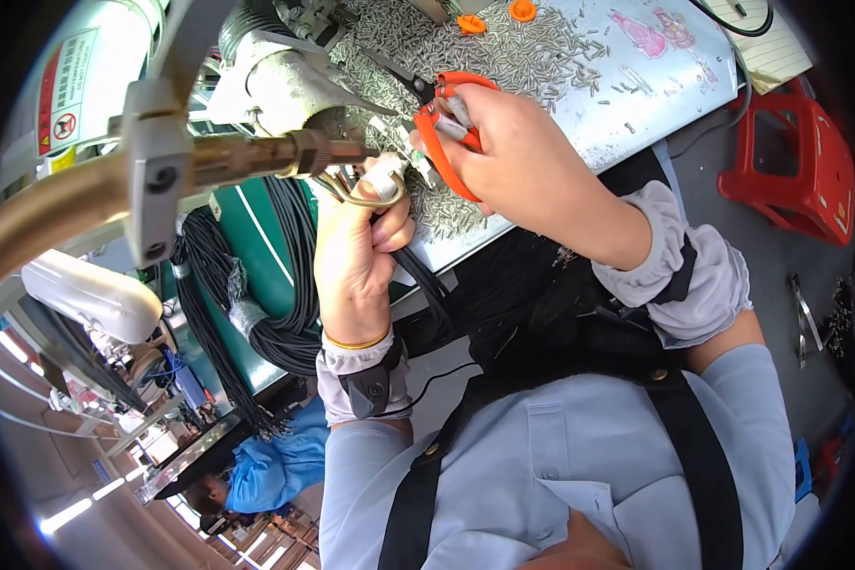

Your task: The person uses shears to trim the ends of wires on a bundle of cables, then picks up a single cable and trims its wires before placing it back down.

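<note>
The right hand (pixel 527 152) is closed around a pair of orange-handled scissors (pixel 439 123), fingers through the loops, with the dark blades pointing up and left over the bench. Just beside it, the left hand (pixel 356 252) is curled tight around a bundle of thin wires (pixel 344 185) whose ends stick up out of the fist, right against the tip of a brass-coloured rod (pixel 256 152) that reaches in from a grey machine (pixel 275 81). One fingertip of that hand is wrapped in white tape. The wire ends are small and partly covered by the thumb, so how many there are, and whether they actually touch the rod, is hard to tell. Behind both hands, the white bench top (pixel 636 95) carries a loose heap of small metal pins (pixel 484 52), not in any tray, with two orange caps (pixel 496 17) at its far edge. Thick black cables (pixel 285 294) hang in a loop below the bench, partly hidden by the left forearm. A red plastic stool (pixel 788 166) stands on the floor at the right, and another person in a blue top (pixel 275 465) is visible low down on the left.
</note>
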A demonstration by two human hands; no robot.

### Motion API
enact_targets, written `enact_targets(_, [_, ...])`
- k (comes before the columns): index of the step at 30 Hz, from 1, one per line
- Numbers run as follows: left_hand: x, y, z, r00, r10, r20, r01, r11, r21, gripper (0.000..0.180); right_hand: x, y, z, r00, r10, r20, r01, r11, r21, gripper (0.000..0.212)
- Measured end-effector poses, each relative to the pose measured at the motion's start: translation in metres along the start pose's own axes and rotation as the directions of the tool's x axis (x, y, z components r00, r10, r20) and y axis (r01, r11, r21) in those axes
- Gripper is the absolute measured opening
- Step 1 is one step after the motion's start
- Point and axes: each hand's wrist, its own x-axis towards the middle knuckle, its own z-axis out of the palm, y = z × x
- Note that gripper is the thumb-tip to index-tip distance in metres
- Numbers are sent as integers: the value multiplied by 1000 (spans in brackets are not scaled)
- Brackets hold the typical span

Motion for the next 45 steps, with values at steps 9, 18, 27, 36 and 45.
enact_targets(9, [-4,-2,2,998,65,-8,-64,997,37,16,0,2,2,1000,-16,-24,18,997,74,21])
enact_targets(18, [-4,-3,0,997,78,9,-78,997,29,13,-1,0,1,1000,-10,-23,11,1000,17,21])
enact_targets(27, [-40,-10,11,999,42,34,-40,999,-35,20,-23,-13,-12,984,137,117,-159,964,212,16])
enact_targets(36, [-75,-34,19,989,150,-7,-136,920,369,23,-57,-27,-6,927,-370,-66,292,819,-494,12])
enact_targets(45, [-89,-33,15,989,145,40,-146,868,474,30,-51,-22,-16,959,109,262,-169,961,221,16])
